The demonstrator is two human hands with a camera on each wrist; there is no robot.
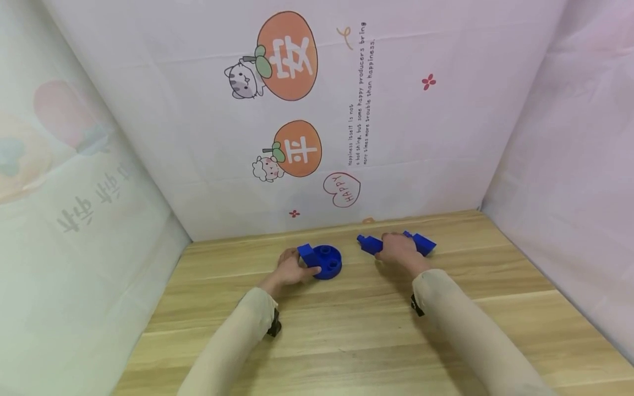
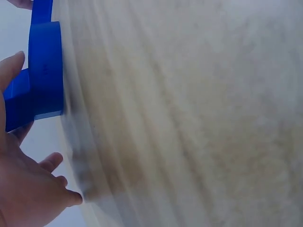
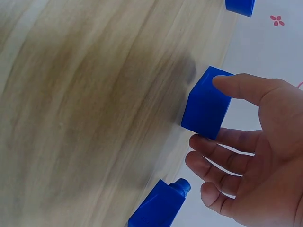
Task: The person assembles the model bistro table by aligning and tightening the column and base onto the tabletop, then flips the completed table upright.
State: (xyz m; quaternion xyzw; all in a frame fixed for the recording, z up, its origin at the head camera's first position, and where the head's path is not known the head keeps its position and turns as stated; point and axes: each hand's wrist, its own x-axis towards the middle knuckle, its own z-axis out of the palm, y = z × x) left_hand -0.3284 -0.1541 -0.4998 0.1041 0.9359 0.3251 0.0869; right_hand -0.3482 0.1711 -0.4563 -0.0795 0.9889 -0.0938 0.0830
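Observation:
A round blue base [image 1: 334, 271] with two raised hollow sockets showing lies on the table, and a blue block [image 1: 308, 254] stands at its left side. My left hand [image 1: 289, 270] grips that block low down, thumb in front and fingers behind. In the left wrist view, the base's rim [image 2: 46, 71] shows edge-on beside the thumb. My right hand [image 1: 398, 252] pinches a second blue block [image 3: 206, 104] between thumb and fingers; its peg end points left in the head view. Right of this hand lies another blue block [image 1: 424, 244] with a round peg.
A wooden table [image 1: 346, 341] carries all the pieces, which sit near its back edge. Behind it rises a white printed cloth [image 1: 396, 137], with more cloth walls at the left and right. Each wrist wears a black strap device.

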